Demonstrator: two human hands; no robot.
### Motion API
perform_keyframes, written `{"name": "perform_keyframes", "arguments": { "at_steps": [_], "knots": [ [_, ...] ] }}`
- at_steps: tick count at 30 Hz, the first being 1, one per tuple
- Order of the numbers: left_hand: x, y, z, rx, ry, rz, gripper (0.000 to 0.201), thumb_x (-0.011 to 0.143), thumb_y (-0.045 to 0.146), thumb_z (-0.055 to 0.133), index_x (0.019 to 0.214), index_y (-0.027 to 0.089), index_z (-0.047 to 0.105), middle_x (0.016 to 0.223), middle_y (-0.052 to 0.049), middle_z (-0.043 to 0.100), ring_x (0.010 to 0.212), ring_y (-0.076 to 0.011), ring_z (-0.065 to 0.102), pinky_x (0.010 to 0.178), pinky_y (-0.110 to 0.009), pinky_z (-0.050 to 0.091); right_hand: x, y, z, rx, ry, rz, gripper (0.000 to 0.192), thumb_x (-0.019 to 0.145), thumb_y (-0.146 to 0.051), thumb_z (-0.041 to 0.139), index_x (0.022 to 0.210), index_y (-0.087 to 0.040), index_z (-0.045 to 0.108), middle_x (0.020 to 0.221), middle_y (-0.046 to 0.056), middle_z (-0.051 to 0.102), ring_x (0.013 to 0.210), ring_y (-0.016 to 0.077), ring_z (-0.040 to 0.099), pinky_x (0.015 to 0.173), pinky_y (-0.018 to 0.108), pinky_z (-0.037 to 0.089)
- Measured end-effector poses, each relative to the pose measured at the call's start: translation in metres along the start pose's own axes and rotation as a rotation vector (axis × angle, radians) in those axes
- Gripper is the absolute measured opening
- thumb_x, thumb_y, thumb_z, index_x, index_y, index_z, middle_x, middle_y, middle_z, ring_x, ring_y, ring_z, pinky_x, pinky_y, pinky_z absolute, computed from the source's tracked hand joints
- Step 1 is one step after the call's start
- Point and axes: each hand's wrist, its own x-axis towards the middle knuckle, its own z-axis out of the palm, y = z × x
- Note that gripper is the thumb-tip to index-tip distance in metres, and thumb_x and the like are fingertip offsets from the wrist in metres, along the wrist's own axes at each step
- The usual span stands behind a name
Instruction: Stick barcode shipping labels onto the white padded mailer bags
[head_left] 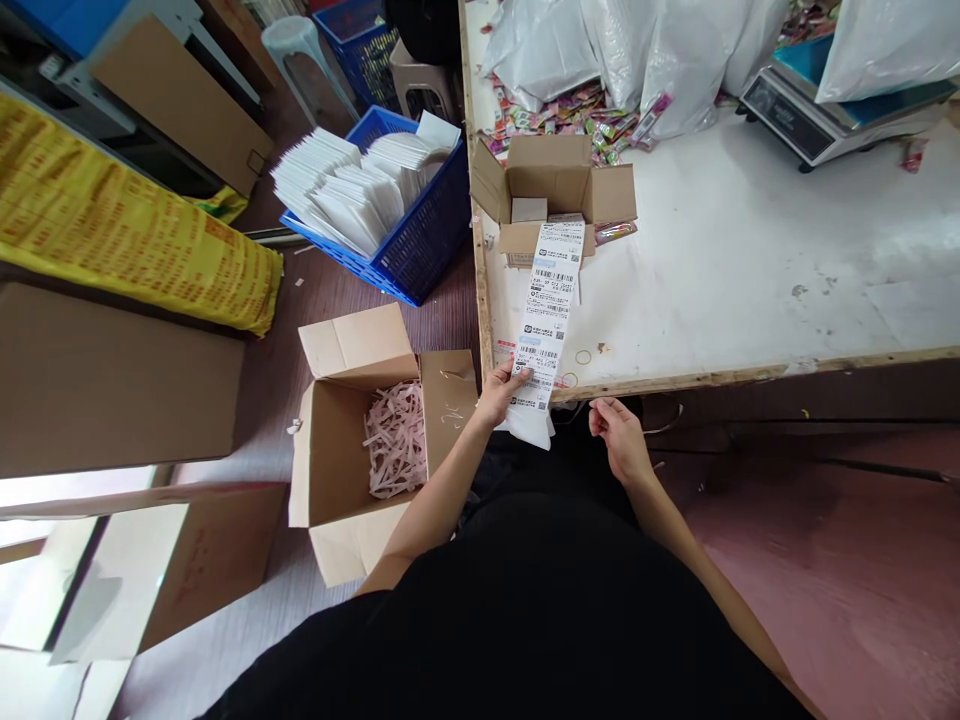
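Left hand [501, 388] pinches long white printed label strip [546, 315] at white worktop [750, 260] front edge; right hand [616, 432] loosely curled, empty. Risk: 1-handed grip, strip may tear crooked.

a small packing and shipping workroom; a strip of printed shipping labels [546, 320] runs over the near edge of a worn white table [750, 270]; an open carton [555, 190] stands near its left edge, a weighing scale [817, 110] at the far right corner beside white plastic sacks [622, 50] and loose sweet wrappers [555, 110]; on the floor, a blue crate of white mailers [367, 190] and a carton of shredded paper [375, 440].
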Motion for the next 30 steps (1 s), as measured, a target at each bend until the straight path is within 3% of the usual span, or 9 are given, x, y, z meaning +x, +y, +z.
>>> {"name": "perform_keyframes", "arguments": {
  "at_steps": [6, 15, 18, 21, 24, 26, 30],
  "knots": [
    [0.001, -0.001, -0.001, 0.005, -0.012, 0.014, 0.045, 0.065, 0.043, 0.088, 0.098, 0.016, 0.074, 0.101, -0.008, 0.077, 0.093, -0.0232, 0.071, 0.086, -0.035, 0.053, 0.000, 0.005, 0.006, -0.029, -0.024, 0.014, 0.034, 0.068, -0.050, 0.076, 0.075, -0.019, 0.063, 0.059, -0.004, 0.053, 0.053, 0.0086, 0.043, 0.052, 0.025, 0.032],
    [0.002, -0.004, -0.001, -0.023, 0.008, 0.027, 0.052, 0.062, 0.042, 0.089, 0.103, 0.015, 0.072, 0.106, -0.010, 0.076, 0.101, -0.0272, 0.070, 0.089, -0.038, 0.053, 0.011, 0.008, -0.003, -0.171, -0.036, -0.078, 0.038, 0.072, -0.056, 0.073, 0.078, -0.020, 0.063, 0.063, -0.002, 0.056, 0.058, 0.0113, 0.048, 0.058, 0.027, 0.038],
    [0.002, -0.004, -0.002, -0.074, 0.043, 0.014, 0.052, 0.060, 0.041, 0.090, 0.101, 0.015, 0.071, 0.102, -0.009, 0.077, 0.097, -0.0260, 0.071, 0.087, -0.036, 0.053, 0.021, 0.004, -0.002, -0.430, -0.083, -0.185, 0.036, 0.081, -0.056, 0.065, 0.084, -0.021, 0.064, 0.074, 0.001, 0.063, 0.067, 0.0151, 0.055, 0.068, 0.030, 0.044],
    [0.003, -0.003, -0.003, -0.120, 0.062, -0.001, 0.052, 0.059, 0.039, 0.091, 0.101, 0.015, 0.071, 0.099, -0.009, 0.077, 0.093, -0.0242, 0.071, 0.085, -0.035, 0.053, 0.043, -0.007, 0.008, -0.897, -0.151, -0.328, 0.022, 0.090, -0.042, 0.058, 0.092, -0.021, 0.065, 0.090, 0.005, 0.069, 0.079, 0.0191, 0.060, 0.077, 0.032, 0.044],
    [0.004, -0.004, -0.004, -0.132, 0.066, -0.003, 0.053, 0.058, 0.038, 0.092, 0.100, 0.015, 0.071, 0.098, -0.008, 0.077, 0.091, -0.0228, 0.071, 0.086, -0.035, 0.053, 0.071, -0.017, 0.026, -1.358, -0.180, -0.330, 0.014, 0.088, -0.028, 0.061, 0.098, -0.019, 0.064, 0.104, 0.011, 0.069, 0.098, 0.0246, 0.061, 0.082, 0.034, 0.042],
    [0.005, -0.004, -0.004, -0.135, 0.061, -0.001, 0.052, 0.056, 0.038, 0.092, 0.098, 0.015, 0.072, 0.096, -0.008, 0.077, 0.088, -0.0215, 0.071, 0.085, -0.034, 0.053, 0.086, -0.021, 0.039, -1.493, -0.185, -0.275, 0.017, 0.083, -0.024, 0.068, 0.098, -0.018, 0.064, 0.103, 0.014, 0.069, 0.099, 0.0273, 0.062, 0.077, 0.033, 0.042],
    [0.006, -0.006, -0.004, -0.157, 0.049, -0.016, 0.050, 0.056, 0.038, 0.093, 0.095, 0.015, 0.073, 0.091, -0.007, 0.077, 0.080, -0.0188, 0.070, 0.081, -0.032, 0.053, 0.099, -0.020, 0.052, -1.524, -0.245, -0.213, 0.008, 0.077, -0.017, 0.070, 0.082, -0.017, 0.064, 0.085, 0.012, 0.070, 0.080, 0.0248, 0.065, 0.065, 0.032, 0.038]
  ]
}}
